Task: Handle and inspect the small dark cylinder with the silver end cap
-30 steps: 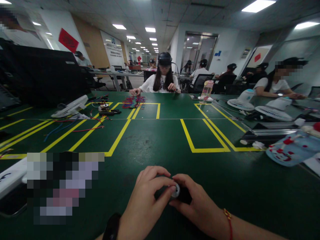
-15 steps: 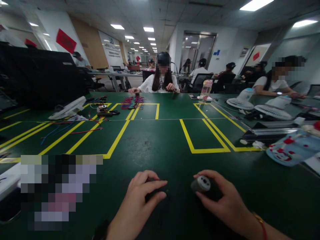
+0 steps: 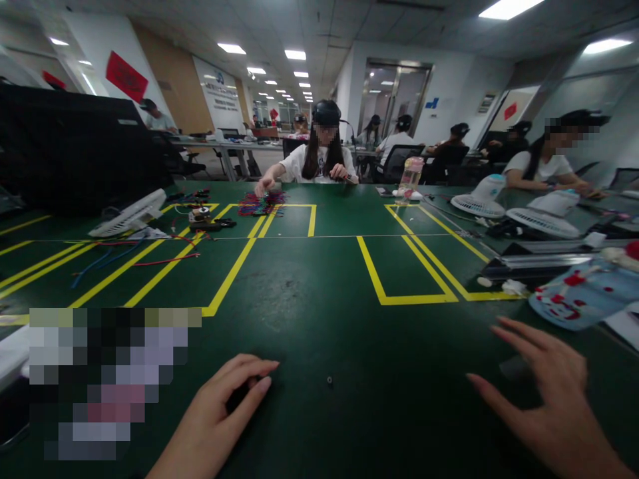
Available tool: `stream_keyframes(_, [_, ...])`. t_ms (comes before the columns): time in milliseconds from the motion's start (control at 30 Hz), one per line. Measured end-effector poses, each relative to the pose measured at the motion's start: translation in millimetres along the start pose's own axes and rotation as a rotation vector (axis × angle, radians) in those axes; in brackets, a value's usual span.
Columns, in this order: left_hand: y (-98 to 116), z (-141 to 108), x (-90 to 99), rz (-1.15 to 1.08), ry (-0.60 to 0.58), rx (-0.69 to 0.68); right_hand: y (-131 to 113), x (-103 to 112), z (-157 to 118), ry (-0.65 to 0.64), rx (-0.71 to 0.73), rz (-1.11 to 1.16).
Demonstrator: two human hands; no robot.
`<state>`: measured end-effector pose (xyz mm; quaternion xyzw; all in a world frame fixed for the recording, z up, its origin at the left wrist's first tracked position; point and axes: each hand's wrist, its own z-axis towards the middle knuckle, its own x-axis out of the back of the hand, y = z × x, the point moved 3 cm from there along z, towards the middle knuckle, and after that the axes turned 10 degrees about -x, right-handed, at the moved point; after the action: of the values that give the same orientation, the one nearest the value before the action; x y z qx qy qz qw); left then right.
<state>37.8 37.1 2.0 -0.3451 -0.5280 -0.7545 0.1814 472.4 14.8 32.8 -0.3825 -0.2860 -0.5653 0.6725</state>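
My right hand (image 3: 544,386) is spread at the right, thumb and fingers wide apart. Just behind its fingers stands a grey metal cylinder (image 3: 514,368), partly hidden and blurred. My left hand (image 3: 224,406) hovers over the green table (image 3: 379,426) at the lower left, its fingers curled and the thumb tip close to them. Nothing shows between those fingertips. Between the two hands, nearer the left one, lies a tiny ring-shaped part (image 3: 329,380), possibly a nut.
Yellow tape (image 3: 419,300) marks the table. At right are a blue patterned pouch (image 3: 574,293) and white fans (image 3: 544,216). Loose wires (image 3: 164,261) lie at left, near a white fan (image 3: 132,214). Across the table, a person (image 3: 319,159) reaches into a wire bundle (image 3: 262,204).
My right hand has carried the grey cylinder to the right and let go of it. My left hand has drawn back left, uncovering the tiny ring. The person opposite has reached into the wires.
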Motion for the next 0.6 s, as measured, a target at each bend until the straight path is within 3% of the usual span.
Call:
stream_keyframes(33, [0, 0, -0.3, 0.008, 0.001, -0.001, -34, -4, 4, -0.078, 0.112, 0.065])
stream_keyframes(100, [0, 0, 0.2, 0.02, 0.003, -0.003, -99, -22, 7, -0.358, 0.279, 0.215])
stream_keyframes(167, [0, -2, 1.1, 0.022, 0.004, -0.005, -149, -43, 8, -0.577, 0.315, 0.337])
stream_keyframes(233, [3, -3, 2.0, 0.019, 0.006, -0.012, -181, -59, 11, -0.637, 0.324, 0.404])
stream_keyframes(300, [5, -3, 2.7, 0.019, 0.011, -0.024, -192, -65, 13, -0.625, 0.353, 0.425])
stream_keyframes(367, [7, -3, 3.1, 0.023, 0.016, -0.037, -181, -60, 16, -0.6, 0.358, 0.425])
stream_keyframes(433, [8, -2, 3.2, 0.025, 0.02, -0.046, -147, -45, 19, -0.503, 0.331, 0.386])
stream_keyframes(533, [8, -1, 2.3, 0.023, 0.014, -0.048, -61, -15, 25, -0.265, 0.211, 0.203])
stream_keyframes(600, [8, -1, 1.1, 0.017, 0.001, -0.046, 5, -1, 27, -0.19, 0.046, 0.064])
